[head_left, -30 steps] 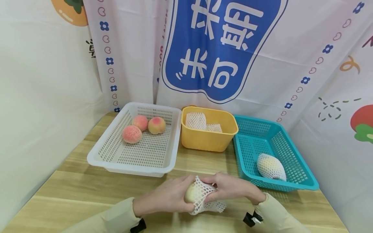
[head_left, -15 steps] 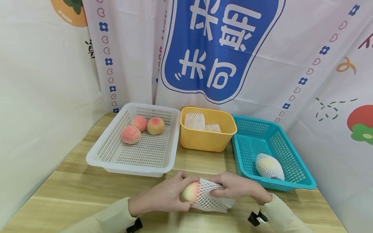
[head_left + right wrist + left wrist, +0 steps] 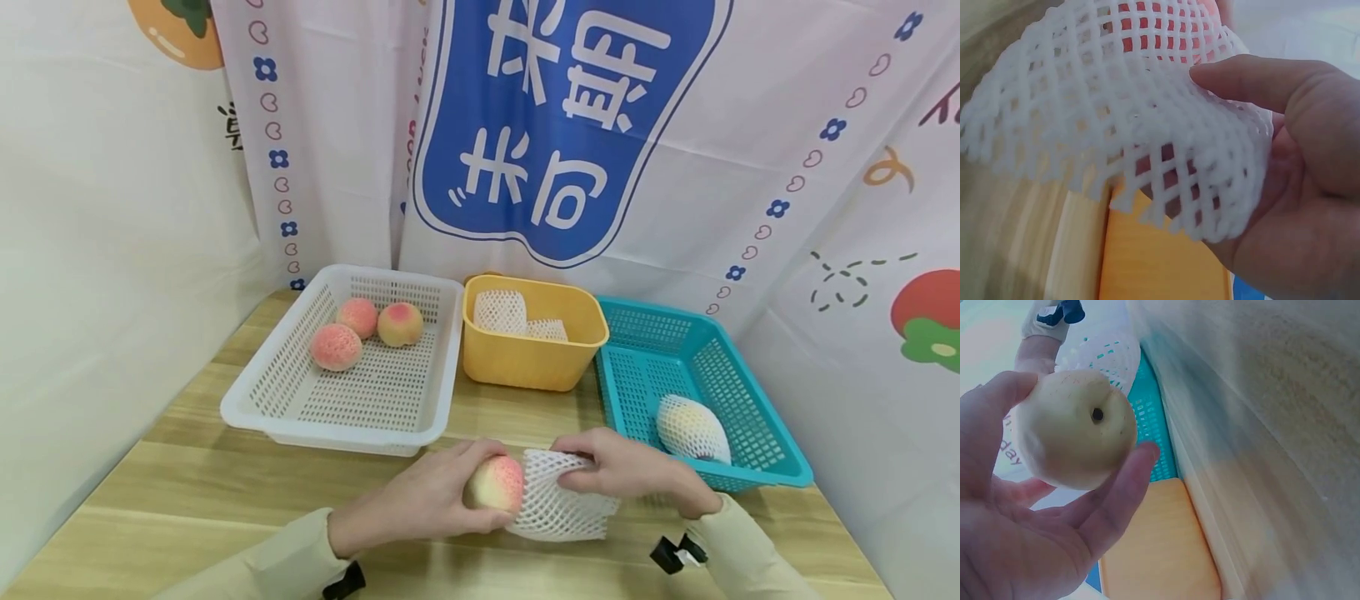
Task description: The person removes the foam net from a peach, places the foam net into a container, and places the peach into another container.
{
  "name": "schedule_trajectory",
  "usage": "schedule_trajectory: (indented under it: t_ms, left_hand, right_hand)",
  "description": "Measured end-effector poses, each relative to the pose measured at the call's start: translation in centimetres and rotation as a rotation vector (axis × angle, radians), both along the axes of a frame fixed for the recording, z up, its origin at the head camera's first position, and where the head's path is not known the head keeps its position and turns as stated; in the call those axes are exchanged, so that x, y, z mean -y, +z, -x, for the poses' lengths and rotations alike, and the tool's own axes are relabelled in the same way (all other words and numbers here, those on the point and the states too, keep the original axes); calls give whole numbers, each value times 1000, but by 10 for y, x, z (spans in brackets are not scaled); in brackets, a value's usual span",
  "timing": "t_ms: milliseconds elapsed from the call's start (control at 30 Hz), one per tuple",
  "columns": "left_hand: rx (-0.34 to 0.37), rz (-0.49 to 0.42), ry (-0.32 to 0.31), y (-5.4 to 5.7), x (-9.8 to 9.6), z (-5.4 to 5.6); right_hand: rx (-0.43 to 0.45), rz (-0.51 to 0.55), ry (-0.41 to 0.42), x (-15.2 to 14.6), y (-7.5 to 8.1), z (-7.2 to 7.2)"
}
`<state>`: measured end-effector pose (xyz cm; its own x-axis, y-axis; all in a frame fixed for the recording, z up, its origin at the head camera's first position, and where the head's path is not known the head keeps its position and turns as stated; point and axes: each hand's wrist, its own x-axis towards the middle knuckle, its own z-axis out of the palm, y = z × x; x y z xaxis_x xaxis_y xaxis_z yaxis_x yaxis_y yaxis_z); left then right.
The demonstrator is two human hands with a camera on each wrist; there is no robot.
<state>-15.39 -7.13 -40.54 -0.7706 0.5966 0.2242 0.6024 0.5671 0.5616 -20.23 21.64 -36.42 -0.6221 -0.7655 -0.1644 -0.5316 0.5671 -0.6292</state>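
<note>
My left hand grips a pink-and-cream peach between thumb and curled fingers, above the table in the head view. In the left wrist view the peach shows its pale end with a small dark hole. To its right, my right hand pinches a white foam net sleeve by its upper side. The sleeve's left end lies close beside the peach; whether they touch is hard to tell. Through the mesh of the foam net sleeve, pink peach shows in the right wrist view.
Behind the left hand stands a white basket with three peaches. A yellow bin holds foam net sleeves. The teal basket at right contains one net-covered fruit. All stand on a wooden table.
The foam net sleeve has moved right with my right hand, off the peach it partly covered. More of the peach is bare; my left hand has kept its grip.
</note>
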Motion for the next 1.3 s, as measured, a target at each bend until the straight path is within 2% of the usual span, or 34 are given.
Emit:
schedule_trajectory:
  t_ms: [200, 367, 600, 800, 933, 1000, 1133, 1300]
  left_hand:
    - [-25, -24, -5, 4, 1, -2]
    - [-24, -40, -26, 10, 3, -2]
    - [31, -90, -101, 29, 8, 2]
    - [-13, -129, -147, 49, 14, 8]
    - [12, -132, -164, 64, 20, 14]
    - [-2, -124, -153, 71, 23, 17]
    - [-77, -112, -121, 85, 28, 26]
    - [-122, -114, -58, 99, 37, 42]
  right_hand:
    - [-35, 11, 18, -3, 11, 4]
    - [-69, 29, -5, -6, 25, 9]
    - [-148, 61, -55, -7, 53, 16]
    - [-160, 97, -151, -9, 74, 26]
    - [-172, 152, -238, -9, 82, 37]
    - [-163, 190, -286, -8, 85, 43]
    - [-138, 246, -380, -8, 87, 56]
    - [-82, 306, -510, -11, 83, 77]
